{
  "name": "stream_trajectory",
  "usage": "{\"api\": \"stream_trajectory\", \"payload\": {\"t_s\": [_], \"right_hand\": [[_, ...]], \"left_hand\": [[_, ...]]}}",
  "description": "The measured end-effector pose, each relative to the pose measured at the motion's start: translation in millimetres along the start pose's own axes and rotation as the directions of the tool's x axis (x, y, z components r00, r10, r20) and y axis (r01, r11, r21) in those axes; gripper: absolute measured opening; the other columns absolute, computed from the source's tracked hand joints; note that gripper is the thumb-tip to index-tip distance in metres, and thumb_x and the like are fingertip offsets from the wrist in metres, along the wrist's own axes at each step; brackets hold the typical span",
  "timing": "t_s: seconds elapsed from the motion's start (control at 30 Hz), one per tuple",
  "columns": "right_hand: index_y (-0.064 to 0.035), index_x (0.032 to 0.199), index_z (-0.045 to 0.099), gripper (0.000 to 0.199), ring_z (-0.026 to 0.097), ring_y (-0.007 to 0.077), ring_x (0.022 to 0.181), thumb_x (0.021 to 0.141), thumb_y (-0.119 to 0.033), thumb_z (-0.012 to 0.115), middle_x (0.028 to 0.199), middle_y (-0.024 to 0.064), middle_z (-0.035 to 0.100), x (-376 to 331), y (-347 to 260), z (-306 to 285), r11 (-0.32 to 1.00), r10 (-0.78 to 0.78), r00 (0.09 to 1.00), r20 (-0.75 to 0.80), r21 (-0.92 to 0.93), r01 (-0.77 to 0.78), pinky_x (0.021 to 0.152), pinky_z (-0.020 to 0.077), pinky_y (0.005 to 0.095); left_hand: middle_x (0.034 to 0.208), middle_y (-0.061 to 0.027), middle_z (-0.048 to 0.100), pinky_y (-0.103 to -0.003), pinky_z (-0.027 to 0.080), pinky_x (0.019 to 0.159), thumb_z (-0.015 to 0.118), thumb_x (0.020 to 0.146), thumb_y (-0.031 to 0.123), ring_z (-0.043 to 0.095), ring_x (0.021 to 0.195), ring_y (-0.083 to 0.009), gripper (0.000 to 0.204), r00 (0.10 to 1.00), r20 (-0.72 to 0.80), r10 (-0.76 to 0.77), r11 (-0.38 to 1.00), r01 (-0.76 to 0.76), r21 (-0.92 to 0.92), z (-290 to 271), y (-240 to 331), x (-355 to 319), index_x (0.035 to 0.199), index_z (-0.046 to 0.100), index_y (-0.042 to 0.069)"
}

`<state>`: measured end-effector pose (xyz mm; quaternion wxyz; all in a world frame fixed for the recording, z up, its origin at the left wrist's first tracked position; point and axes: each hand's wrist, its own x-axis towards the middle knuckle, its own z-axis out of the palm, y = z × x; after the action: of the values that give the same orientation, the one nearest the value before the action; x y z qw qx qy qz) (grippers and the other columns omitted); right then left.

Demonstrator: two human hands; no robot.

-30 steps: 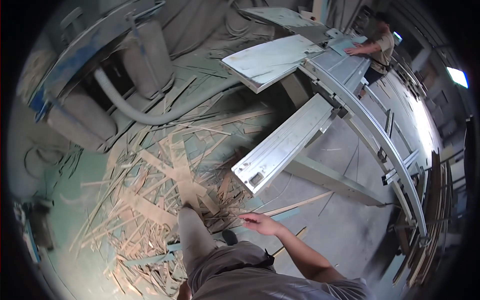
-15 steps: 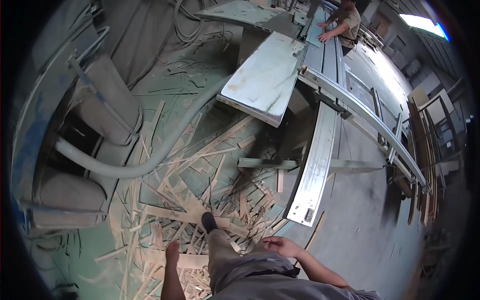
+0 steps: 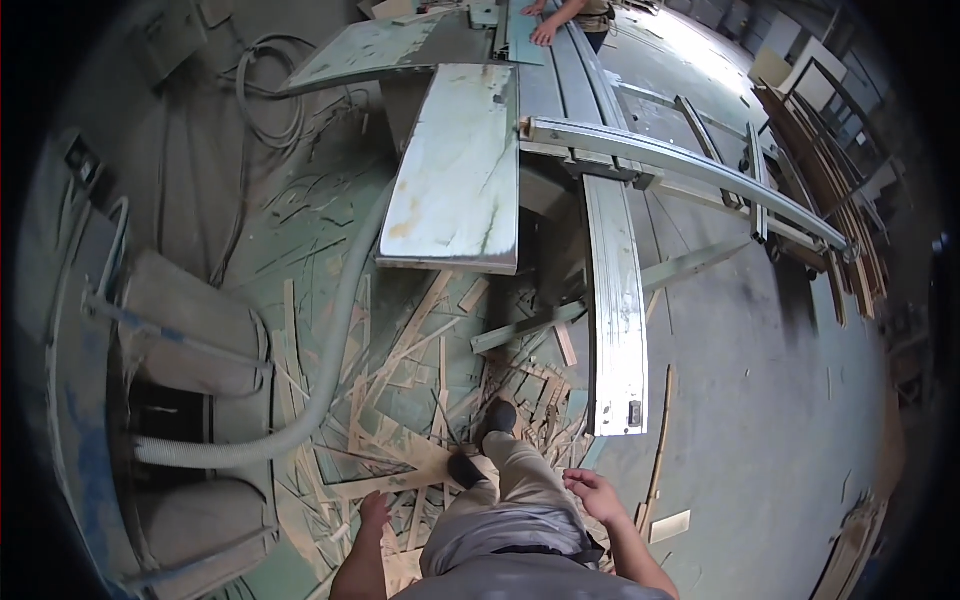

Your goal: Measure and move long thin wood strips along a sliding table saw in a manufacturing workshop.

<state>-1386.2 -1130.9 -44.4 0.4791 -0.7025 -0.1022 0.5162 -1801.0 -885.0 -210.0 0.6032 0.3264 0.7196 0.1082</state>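
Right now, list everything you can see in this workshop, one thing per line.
saw table: one, pale green metal, centre top
sliding rail: one, grey, right of the table, running toward the feet
wood offcuts: many, pale, on the floor below the table
hose: one, grey, curving left of the offcuts
dust bags: two, grey, far left
co-worker's hand: one, on the machine, top edge
left hand: empty, bottom centre
right hand: empty, open, bottom right of centre

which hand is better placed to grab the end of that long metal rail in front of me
Probably the right. The right hand hangs open and empty just below the near end of the sliding rail, on the same side. The left hand is also empty but hangs over the wood offcuts, across the legs from the rail.
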Motion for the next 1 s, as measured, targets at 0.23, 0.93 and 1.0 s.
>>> {"api": "stream_trajectory", "payload": {"t_s": [0.23,0.93,1.0], "right_hand": [[-0.0012,0.119,0.06,0.034,0.058,0.0114,0.093,0.091,-0.019,0.063,0.103,0.0045,0.066,55,-27,3,0.994,-0.106,0.994,0.04,-0.024,0.107,0.083,0.0461,0.0252],[0.0008,0.12,0.059,0.033,0.058,0.0123,0.099,0.09,-0.011,0.064,0.109,0.005,0.064,131,-135,-50,0.953,-0.17,0.969,-0.181,0.219,0.208,0.088,0.0458,0.0257],[0.0006,0.12,0.059,0.032,0.059,0.0127,0.099,0.09,-0.011,0.064,0.109,0.0058,0.065,136,-135,-46,0.955,-0.14,0.969,-0.205,0.231,0.187,0.088,0.0459,0.0258]], "left_hand": [[0.121,-0.017,0.057,-0.035,0.042,0.095,0.066,0.084,0.019,0.055,0.11,-0.0314,0.053,0.72,0.09,0.689,0.62,-0.648,0.442,86,195,42,0.129,0.049,-0.002],[0.147,-0.0108,0.034,-0.055,0.02,0.107,0.062,0.082,0.037,0.029,0.135,-0.032,0.057,0.416,-0.255,0.873,0.444,-0.46,0.769,285,509,47,0.135,0.047,0.021],[0.145,-0.0071,0.037,-0.056,0.022,0.104,0.06,0.082,0.039,0.031,0.133,-0.0289,0.057,0.498,-0.352,0.792,0.573,-0.409,0.71,294,519,39,0.136,0.046,0.023]]}}
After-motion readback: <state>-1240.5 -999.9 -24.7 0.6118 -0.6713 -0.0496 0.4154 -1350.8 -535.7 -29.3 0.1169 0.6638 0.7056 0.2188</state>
